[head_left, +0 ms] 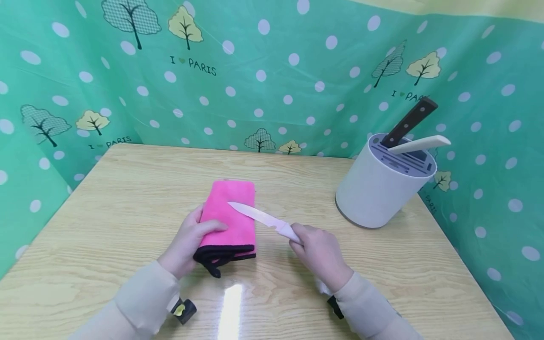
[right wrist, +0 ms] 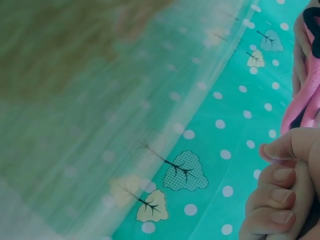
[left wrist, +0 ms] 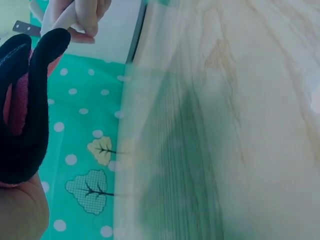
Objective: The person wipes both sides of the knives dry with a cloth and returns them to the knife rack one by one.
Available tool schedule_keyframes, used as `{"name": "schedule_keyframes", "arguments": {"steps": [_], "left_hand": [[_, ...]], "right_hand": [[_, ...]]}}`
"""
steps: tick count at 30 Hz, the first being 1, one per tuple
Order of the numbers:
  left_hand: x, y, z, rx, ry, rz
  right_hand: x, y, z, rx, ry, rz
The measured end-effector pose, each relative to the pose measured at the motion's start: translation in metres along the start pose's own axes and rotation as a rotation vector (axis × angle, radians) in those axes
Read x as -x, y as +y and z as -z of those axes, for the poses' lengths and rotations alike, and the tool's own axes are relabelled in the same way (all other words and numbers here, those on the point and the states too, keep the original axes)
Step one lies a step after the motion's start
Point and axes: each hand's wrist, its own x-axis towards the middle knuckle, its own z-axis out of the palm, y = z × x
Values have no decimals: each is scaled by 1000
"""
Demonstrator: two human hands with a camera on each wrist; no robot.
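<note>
My left hand (head_left: 187, 241) grips a folded pink cloth (head_left: 231, 212) with black edging along its left side, thumb on top, fingers hidden beneath. In the left wrist view, the black edging (left wrist: 37, 115) shows the cloth's stacked folds. A white-handled knife (head_left: 263, 218) is in my right hand (head_left: 320, 252), fingers curled round the handle. Its pale blade points left, with the tip over the cloth; whether it touches cannot be told. Curled fingers (right wrist: 277, 200) fill the lower right of the right wrist view, where the blade is out of sight.
A white knife block (head_left: 374, 189) stands at the back right of the wooden table (head_left: 140, 198). A dark-handled knife (head_left: 410, 122) and a white-handled one (head_left: 420, 144) stick out of its slotted top. A green dotted curtain (head_left: 255, 94) hangs behind and along both sides.
</note>
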Motion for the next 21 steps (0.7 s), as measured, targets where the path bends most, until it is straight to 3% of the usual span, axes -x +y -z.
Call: {"name": "schedule_keyframes", "arguments": {"steps": [8, 21], "left_hand": [[-1, 1, 0, -2, 26, -13], [-2, -5, -10, 1, -21, -26]], "right_hand": [[0, 1, 1, -8, 2, 3], [-8, -6, 1, -10, 14, 28]]}}
